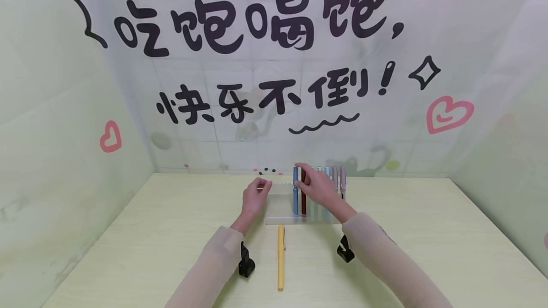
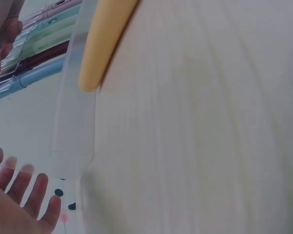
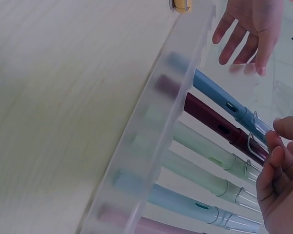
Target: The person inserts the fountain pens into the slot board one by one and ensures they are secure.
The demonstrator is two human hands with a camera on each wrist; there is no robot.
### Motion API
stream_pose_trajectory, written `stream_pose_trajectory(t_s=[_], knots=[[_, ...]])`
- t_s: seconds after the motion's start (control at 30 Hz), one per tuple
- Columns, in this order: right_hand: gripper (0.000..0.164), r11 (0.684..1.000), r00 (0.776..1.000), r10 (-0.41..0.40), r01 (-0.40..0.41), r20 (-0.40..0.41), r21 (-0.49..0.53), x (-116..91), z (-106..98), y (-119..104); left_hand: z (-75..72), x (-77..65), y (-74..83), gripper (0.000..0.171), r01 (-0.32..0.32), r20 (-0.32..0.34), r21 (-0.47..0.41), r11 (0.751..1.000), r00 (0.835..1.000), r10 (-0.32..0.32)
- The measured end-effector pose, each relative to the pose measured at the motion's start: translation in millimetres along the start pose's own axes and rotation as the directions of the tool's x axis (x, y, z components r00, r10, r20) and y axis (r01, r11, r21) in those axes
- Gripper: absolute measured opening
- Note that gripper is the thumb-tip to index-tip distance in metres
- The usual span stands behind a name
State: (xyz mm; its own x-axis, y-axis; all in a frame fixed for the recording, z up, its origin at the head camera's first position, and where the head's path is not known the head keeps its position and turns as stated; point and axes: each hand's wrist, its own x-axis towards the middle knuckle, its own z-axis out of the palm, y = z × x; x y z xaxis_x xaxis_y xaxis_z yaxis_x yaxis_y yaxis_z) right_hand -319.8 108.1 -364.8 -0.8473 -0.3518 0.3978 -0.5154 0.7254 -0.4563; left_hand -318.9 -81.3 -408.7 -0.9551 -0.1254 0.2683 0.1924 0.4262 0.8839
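A clear pen stand (image 1: 280, 203) stands at the back of the table with several pens upright in its right part. My left hand (image 1: 256, 196) pinches the stand's upper left edge; in the left wrist view some fingertips show through the clear panel. The leftmost pen in the row is a blue pen (image 3: 219, 100), its foot in the stand's base. With thumb and index finger, my right hand (image 1: 318, 187) grips this pen at its cap, the other fingers curled. Beside it is a dark red pen (image 3: 210, 122), partly behind the right hand in the head view.
A yellow pen (image 1: 280, 258) lies lengthwise on the table (image 1: 150, 260) before the stand, between the forearms. Light green pens (image 3: 200, 170), a light blue pen (image 3: 185, 204) and mauve pens (image 1: 343, 179) fill slots further right. A printed backdrop (image 1: 239, 146) rises behind.
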Motion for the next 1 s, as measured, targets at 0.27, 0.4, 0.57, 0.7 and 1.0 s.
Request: stream_pose_trajectory(t_s=[0.27,0.4,0.57,0.7,1.0], knots=[[0.036,0.997,0.999,-0.030,0.032,-0.023,0.069,-14.6,3.2,-2.6,-0.5,-0.5,0.9,0.023,-0.003,0.000,0.000,1.000,1.000,0.003],[0.034,0.994,0.999,-0.042,0.044,-0.029,0.102,-22.0,7.3,-2.0,-0.5,-1.0,0.4,0.023,-0.003,0.001,0.000,1.000,1.000,0.003],[0.032,0.993,0.999,-0.052,0.053,-0.013,0.106,-30.8,12.4,-1.4,-0.4,-1.0,-0.2,0.023,-0.004,0.003,-0.002,1.000,1.000,0.004],[0.029,0.992,0.998,-0.063,0.063,-0.002,0.111,-36.9,14.9,-2.6,-0.2,-0.7,-0.4,0.023,-0.002,0.004,-0.001,1.000,1.000,0.002],[0.026,0.982,0.997,-0.070,0.064,0.027,0.180,-50.2,21.6,-4.7,0.2,-0.2,-0.3,0.024,0.004,0.005,-0.002,1.000,1.000,-0.004]])
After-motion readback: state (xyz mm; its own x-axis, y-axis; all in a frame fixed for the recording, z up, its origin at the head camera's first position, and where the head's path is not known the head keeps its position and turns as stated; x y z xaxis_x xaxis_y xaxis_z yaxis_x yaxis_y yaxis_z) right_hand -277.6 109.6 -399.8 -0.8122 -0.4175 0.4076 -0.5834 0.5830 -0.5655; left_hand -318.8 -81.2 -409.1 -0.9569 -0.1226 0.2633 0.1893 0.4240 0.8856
